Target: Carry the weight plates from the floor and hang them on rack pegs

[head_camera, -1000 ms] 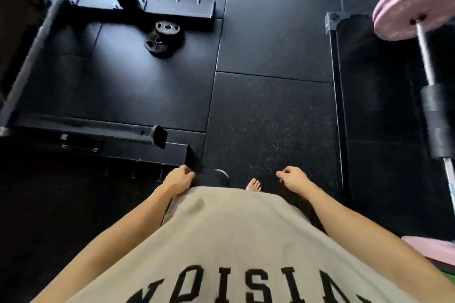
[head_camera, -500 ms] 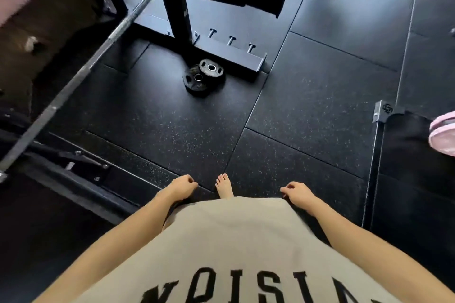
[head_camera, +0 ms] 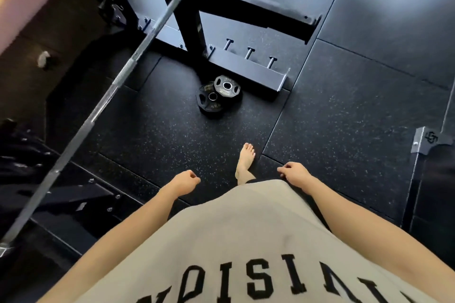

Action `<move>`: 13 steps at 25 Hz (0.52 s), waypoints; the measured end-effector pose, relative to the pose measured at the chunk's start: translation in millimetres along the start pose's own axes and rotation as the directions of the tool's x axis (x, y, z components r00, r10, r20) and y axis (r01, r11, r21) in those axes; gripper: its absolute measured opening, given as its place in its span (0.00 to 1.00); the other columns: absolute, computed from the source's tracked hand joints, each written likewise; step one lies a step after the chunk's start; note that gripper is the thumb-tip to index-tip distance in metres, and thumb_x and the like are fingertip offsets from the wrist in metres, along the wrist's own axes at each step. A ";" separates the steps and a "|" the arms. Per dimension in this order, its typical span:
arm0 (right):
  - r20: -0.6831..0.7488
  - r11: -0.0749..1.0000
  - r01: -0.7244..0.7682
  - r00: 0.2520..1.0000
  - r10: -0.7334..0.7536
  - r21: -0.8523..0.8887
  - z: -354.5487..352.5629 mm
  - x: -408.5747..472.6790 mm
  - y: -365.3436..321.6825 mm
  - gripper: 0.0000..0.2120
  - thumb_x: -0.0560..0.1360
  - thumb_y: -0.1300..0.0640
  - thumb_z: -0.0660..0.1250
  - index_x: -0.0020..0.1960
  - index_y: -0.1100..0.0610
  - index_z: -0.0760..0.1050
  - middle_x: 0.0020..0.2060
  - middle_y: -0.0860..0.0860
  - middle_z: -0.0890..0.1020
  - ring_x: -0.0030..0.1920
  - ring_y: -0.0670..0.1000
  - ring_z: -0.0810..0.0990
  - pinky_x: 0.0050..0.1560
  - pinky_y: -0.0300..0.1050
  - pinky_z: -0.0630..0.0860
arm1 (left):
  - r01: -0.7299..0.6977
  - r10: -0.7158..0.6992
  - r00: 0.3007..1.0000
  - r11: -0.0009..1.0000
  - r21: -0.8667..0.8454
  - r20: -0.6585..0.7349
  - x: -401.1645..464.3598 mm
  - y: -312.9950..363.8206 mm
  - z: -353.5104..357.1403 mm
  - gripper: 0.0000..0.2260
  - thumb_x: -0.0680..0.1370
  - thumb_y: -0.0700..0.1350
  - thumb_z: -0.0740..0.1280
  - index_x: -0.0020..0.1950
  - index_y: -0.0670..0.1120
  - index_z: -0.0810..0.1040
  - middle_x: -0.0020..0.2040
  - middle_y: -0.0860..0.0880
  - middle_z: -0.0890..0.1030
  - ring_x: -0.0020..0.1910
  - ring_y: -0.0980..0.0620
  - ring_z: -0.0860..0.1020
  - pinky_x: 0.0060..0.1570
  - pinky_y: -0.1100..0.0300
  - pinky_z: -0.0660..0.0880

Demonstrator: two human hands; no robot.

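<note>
Left hand loosely curled at hip level, holding nothing; right hand same, fingers hanging relaxed, nothing in grip. Both well apart from task items, either side of beige shirt w/ black lettering. Bare foot planted fwd on black speckled rubber floor, toes toward plates.

Two small black weight plates flat on floor, well ahead of foot: upper plate overlapping lower plate, each w/ metal-ringed centre hole and grip cut-outs. Stack just beside base beam of dark rack, near its end. Three short rack pegs in a row on that beam, bare, just beyond plates. Rack upright rising behind pegs, angled brace off to right.

Silver barbell diagonal across left side, top centre to lower-left edge. Metal corner bracket w/ logo at right edge. Upper-left corner blurred, can't tell what's there.
</note>
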State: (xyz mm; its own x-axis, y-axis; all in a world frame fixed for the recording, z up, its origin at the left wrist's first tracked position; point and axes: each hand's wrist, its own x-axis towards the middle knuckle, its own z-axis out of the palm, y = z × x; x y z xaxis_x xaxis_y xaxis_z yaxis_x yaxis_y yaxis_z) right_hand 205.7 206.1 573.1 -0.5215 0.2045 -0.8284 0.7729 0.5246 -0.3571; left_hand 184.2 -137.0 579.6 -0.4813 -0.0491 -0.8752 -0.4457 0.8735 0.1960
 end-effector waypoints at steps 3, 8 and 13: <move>0.025 0.999 -0.018 1.000 0.018 -0.030 -28.8 37.8 -52.3 0.10 0.79 0.52 0.66 0.42 0.57 0.77 0.44 0.55 0.83 0.43 0.53 0.78 0.50 0.50 0.75 | 0.044 -0.045 0.997 0.999 -0.032 -0.055 19.6 29.3 -42.3 0.11 0.81 0.50 0.61 0.58 0.46 0.75 0.60 0.44 0.79 0.55 0.46 0.76 0.51 0.55 0.71; 0.040 0.997 -0.044 0.998 0.046 -0.057 -72.8 92.4 -145.4 0.09 0.79 0.51 0.64 0.50 0.57 0.77 0.46 0.55 0.82 0.48 0.55 0.80 0.50 0.52 0.77 | 0.044 -0.049 0.992 0.998 -0.043 -0.115 66.1 82.9 -129.6 0.13 0.81 0.50 0.61 0.60 0.43 0.76 0.60 0.44 0.79 0.58 0.44 0.76 0.53 0.55 0.70; 0.035 0.997 -0.074 0.997 0.073 0.031 -88.5 148.0 -223.5 0.10 0.80 0.51 0.62 0.49 0.57 0.76 0.45 0.54 0.82 0.43 0.52 0.78 0.43 0.46 0.73 | 0.055 -0.058 0.998 0.996 -0.067 -0.037 143.2 117.6 -203.0 0.13 0.81 0.50 0.61 0.59 0.43 0.75 0.56 0.43 0.80 0.54 0.45 0.78 0.57 0.52 0.74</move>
State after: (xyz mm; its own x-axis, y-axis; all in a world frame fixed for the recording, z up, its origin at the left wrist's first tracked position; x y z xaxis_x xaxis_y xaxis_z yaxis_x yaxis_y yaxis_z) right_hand -76.2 192.3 568.6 -0.4505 0.2133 -0.8669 0.8203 0.4822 -0.3076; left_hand -90.4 -139.6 567.1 -0.4823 -0.1175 -0.8681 -0.5215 0.8347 0.1768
